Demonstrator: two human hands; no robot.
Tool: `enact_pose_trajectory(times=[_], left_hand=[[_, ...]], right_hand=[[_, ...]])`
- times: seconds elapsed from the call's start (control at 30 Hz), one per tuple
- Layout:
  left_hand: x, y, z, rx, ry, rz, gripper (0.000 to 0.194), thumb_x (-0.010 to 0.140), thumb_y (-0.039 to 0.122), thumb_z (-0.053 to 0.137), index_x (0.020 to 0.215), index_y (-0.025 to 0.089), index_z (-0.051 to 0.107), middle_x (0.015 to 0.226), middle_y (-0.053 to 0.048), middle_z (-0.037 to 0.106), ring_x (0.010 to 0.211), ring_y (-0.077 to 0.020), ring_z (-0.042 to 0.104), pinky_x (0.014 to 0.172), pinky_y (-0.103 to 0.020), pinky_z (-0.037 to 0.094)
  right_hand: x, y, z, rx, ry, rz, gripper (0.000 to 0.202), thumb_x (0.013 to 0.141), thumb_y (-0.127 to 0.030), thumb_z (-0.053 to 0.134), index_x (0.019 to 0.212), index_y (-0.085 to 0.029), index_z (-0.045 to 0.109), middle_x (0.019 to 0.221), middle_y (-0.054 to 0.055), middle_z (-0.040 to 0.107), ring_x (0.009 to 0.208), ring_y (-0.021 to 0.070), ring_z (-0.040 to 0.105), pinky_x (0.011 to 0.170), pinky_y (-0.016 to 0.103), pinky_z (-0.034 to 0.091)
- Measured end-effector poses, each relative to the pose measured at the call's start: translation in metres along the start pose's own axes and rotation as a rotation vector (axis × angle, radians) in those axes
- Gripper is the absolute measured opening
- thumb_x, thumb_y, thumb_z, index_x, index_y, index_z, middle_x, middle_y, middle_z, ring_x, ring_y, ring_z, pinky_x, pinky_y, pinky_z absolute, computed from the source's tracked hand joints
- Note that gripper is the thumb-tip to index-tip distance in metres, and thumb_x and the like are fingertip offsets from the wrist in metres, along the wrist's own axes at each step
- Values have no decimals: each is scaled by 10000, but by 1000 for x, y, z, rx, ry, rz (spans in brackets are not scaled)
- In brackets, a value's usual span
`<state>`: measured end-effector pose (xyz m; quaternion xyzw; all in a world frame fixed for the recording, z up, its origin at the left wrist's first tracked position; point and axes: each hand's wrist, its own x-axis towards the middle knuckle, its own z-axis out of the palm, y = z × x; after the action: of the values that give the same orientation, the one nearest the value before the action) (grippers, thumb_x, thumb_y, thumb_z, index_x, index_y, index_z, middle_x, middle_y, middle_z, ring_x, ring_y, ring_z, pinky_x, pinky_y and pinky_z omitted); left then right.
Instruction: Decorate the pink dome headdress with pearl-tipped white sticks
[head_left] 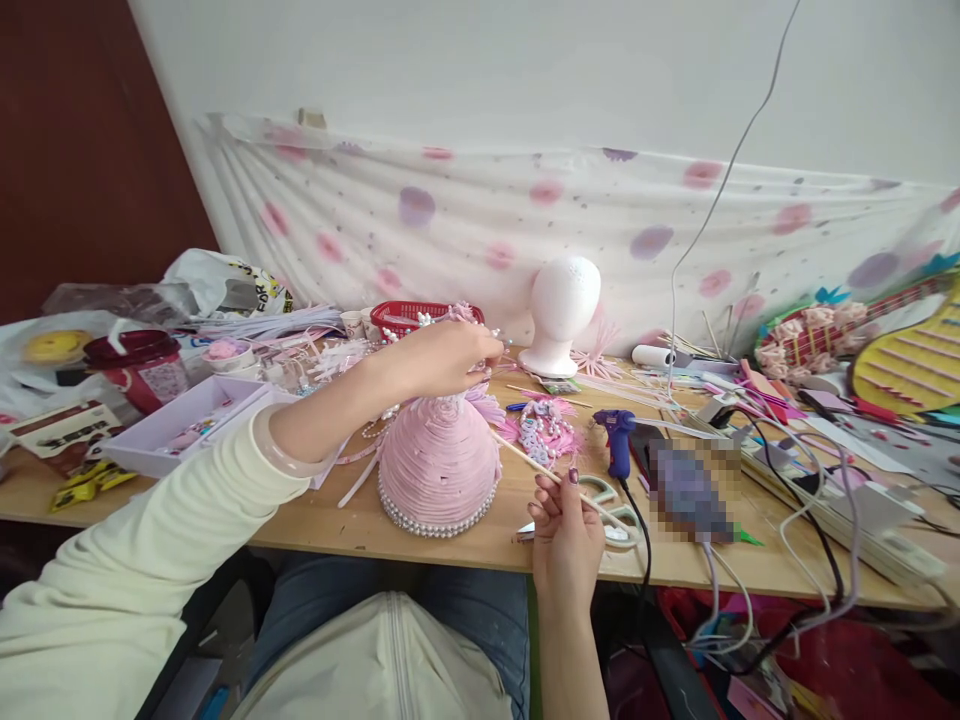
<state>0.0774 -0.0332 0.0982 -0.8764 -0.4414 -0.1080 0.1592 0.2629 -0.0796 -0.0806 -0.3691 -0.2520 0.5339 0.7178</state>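
A pink cone-shaped hat (439, 465), wound with ridged strands and edged with pearl beads, stands upright near the table's front edge. My left hand (461, 358) curls its fingers round the narrow top, which it mostly hides. A thin cream-coloured stick (523, 457) is pinched between the thumb and fingers of my right hand (568, 530), low and right of the cone. The stick slants up toward the hat's right side; whether its tip touches is unclear. Scissors with pale green handles (628, 525) lie partly behind my right hand.
Right of the hat lie a blue glue gun (618, 440) with a cord, pink bead trim (546, 425) and a long power strip (832, 510). A white foam head (564, 310) and red basket (405, 316) stand behind. At left are a lilac box (161, 418) and a lidded cup (139, 370).
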Motion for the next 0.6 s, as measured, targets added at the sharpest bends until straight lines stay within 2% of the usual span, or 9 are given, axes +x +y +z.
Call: enact_pose_trajectory(times=[0.07, 0.13, 0.2, 0.27, 0.33, 0.43, 0.5, 0.6], left_hand=[[0, 0, 0, -8, -3, 6, 174, 852, 159, 519, 897, 152, 687, 940, -81, 715, 869, -213, 658, 707, -306, 446], [-1, 0, -1, -19, -8, 4, 177, 855, 162, 516, 896, 151, 688, 942, -84, 715, 862, -213, 657, 696, -308, 443], [-1, 0, -2, -24, -8, -4, 182, 859, 167, 513, 904, 151, 689, 948, -84, 715, 861, -212, 656, 692, -307, 442], [-1, 1, -2, -21, -10, -9, 182, 861, 170, 513, 911, 153, 687, 955, -82, 714, 863, -209, 656, 693, -304, 442], [-1, 1, -2, -18, -14, -12, 179, 862, 169, 515, 914, 154, 686, 961, -80, 713, 861, -206, 654, 692, -300, 442], [-1, 2, -1, -14, -19, -9, 176, 861, 168, 515, 907, 155, 684, 955, -81, 711, 856, -205, 653, 691, -299, 441], [-1, 1, -1, -14, -19, -11, 177, 862, 169, 511, 902, 152, 683, 951, -83, 710, 858, -208, 653, 696, -303, 442], [-2, -1, 0, -20, -2, -18, 175, 859, 166, 515, 914, 151, 680, 970, -85, 708, 894, -213, 653, 724, -308, 449]], right_hand=[[3, -5, 3, -14, -17, -24, 428, 645, -525, 792, 716, -180, 551, 582, -27, 640, 444, 88, 547, 410, 202, 486], [7, -13, 5, -58, -52, -94, 432, 708, -529, 748, 661, -204, 467, 471, -83, 512, 364, 70, 441, 350, 191, 397], [12, -23, 5, -103, -73, -194, 422, 782, -512, 691, 650, -217, 420, 424, -114, 393, 331, 61, 342, 325, 186, 308], [17, -34, 4, -193, -67, -337, 391, 848, -498, 625, 654, -219, 430, 423, -116, 339, 337, 66, 308, 341, 198, 286], [21, -45, 2, -401, -37, -538, 364, 886, -491, 579, 670, -208, 504, 448, -89, 391, 375, 85, 370, 396, 225, 330], [23, -54, 0, -685, -10, -802, 307, 890, -461, 593, 775, -183, 652, 619, 7, 608, 553, 144, 562, 552, 278, 430], [20, -55, -1, -674, -12, -879, 270, 877, -433, 626, 811, -179, 689, 737, 44, 667, 658, 173, 608, 633, 306, 452], [16, -50, -1, -535, -19, -843, 349, 879, -446, 622, 651, -181, 632, 654, 18, 613, 629, 159, 575, 631, 300, 438]])
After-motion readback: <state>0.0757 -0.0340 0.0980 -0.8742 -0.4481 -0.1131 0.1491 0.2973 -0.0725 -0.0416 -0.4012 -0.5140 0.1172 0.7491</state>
